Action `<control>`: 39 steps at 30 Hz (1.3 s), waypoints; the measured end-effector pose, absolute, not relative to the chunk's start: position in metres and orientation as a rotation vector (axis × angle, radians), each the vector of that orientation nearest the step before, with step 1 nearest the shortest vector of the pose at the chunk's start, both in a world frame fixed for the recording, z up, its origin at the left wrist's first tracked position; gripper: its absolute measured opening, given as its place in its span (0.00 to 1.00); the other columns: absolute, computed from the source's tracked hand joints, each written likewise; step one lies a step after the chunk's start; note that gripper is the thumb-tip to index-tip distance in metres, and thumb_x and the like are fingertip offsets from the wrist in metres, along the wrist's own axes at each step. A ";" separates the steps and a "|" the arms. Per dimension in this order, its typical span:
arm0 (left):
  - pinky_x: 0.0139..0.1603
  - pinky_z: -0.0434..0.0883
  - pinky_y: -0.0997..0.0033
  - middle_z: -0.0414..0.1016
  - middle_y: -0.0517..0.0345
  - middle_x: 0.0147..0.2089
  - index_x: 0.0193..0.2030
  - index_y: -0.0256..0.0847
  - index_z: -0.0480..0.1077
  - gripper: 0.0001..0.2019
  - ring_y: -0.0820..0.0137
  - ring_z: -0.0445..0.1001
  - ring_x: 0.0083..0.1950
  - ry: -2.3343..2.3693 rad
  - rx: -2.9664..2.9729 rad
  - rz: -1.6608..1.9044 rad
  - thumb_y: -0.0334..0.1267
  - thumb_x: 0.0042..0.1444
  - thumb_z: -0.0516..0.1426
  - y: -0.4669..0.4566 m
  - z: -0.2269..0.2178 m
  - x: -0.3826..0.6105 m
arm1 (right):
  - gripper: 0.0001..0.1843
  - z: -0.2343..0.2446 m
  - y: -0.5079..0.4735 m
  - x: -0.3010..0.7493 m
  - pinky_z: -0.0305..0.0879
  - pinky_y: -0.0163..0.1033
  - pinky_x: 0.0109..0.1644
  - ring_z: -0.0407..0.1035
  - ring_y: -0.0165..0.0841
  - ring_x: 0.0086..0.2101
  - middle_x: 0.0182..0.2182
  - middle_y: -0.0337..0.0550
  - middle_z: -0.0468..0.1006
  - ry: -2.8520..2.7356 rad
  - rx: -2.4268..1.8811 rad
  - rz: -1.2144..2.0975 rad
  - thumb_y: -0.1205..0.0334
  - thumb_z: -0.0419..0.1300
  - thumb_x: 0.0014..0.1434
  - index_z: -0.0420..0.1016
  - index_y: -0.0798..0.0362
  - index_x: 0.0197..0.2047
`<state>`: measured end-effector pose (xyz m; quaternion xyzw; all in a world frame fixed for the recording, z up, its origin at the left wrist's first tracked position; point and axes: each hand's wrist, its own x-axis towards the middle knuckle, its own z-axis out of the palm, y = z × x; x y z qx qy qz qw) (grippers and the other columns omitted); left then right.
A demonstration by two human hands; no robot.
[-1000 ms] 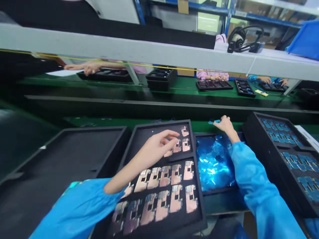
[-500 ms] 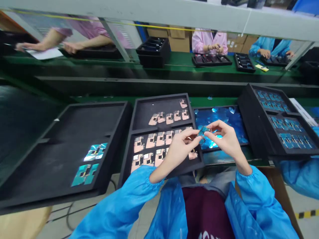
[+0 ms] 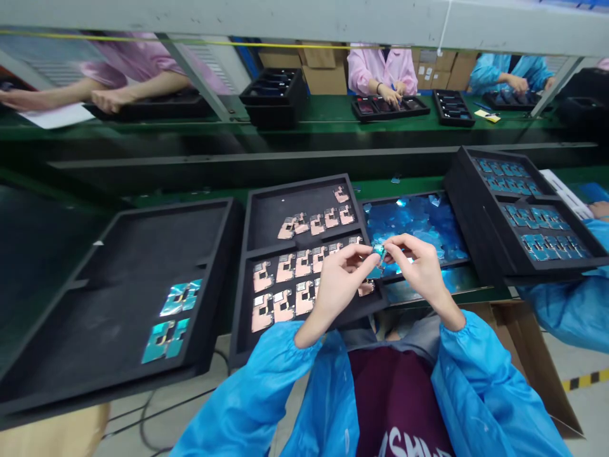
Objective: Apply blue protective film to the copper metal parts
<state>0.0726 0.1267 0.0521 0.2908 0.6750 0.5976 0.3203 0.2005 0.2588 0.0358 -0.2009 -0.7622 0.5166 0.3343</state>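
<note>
Between my two hands is a small circuit board (image 3: 378,254) with a shiny blue-green face. My left hand (image 3: 339,279) pinches it from the left, thumb against fingers. My right hand (image 3: 419,265) has thumb and fingertips closed on its right edge. Both hands are over the seam between a black tray (image 3: 271,219) of copper-coloured circuit boards (image 3: 285,268) and a low tray of glossy blue film pieces (image 3: 413,222). The fingers partly hide the held board.
At the left, a large black tray (image 3: 118,273) holds a few blue-green boards (image 3: 164,339). Stacked black trays (image 3: 480,216) with rows of blue boards stand at the right. Across the green bench (image 3: 333,111), several people in pink and blue sleeves work. An open cardboard box (image 3: 533,362) is below right.
The board has been turned between my fingertips and my hands have shifted slightly left. The camera view has moved a little. Across the bench, a person's hands have reached to a tray.
</note>
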 end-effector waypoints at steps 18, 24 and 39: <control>0.31 0.80 0.67 0.86 0.52 0.39 0.51 0.38 0.87 0.22 0.73 0.75 0.25 1.505 0.691 1.680 0.48 0.52 0.75 0.119 0.042 0.067 | 0.12 0.024 0.247 0.206 0.78 0.43 0.46 0.77 0.37 0.40 0.40 0.45 0.85 -2.012 -0.244 0.117 0.71 0.67 0.70 0.84 0.46 0.52; 0.29 0.77 0.74 0.84 0.54 0.36 0.52 0.36 0.85 0.27 0.70 0.80 0.30 1.233 0.422 1.690 0.45 0.47 0.80 0.118 0.042 0.063 | 0.14 0.023 0.248 0.219 0.80 0.46 0.55 0.79 0.40 0.48 0.46 0.48 0.87 -2.227 -0.079 -0.009 0.71 0.62 0.74 0.84 0.48 0.56; 0.33 0.79 0.75 0.84 0.54 0.38 0.49 0.35 0.78 0.18 0.69 0.83 0.33 1.760 0.354 1.971 0.36 0.53 0.73 0.076 0.048 -0.026 | 0.05 0.021 0.285 0.232 0.77 0.41 0.40 0.80 0.38 0.39 0.40 0.45 0.85 -2.140 -0.515 0.688 0.61 0.61 0.75 0.79 0.49 0.47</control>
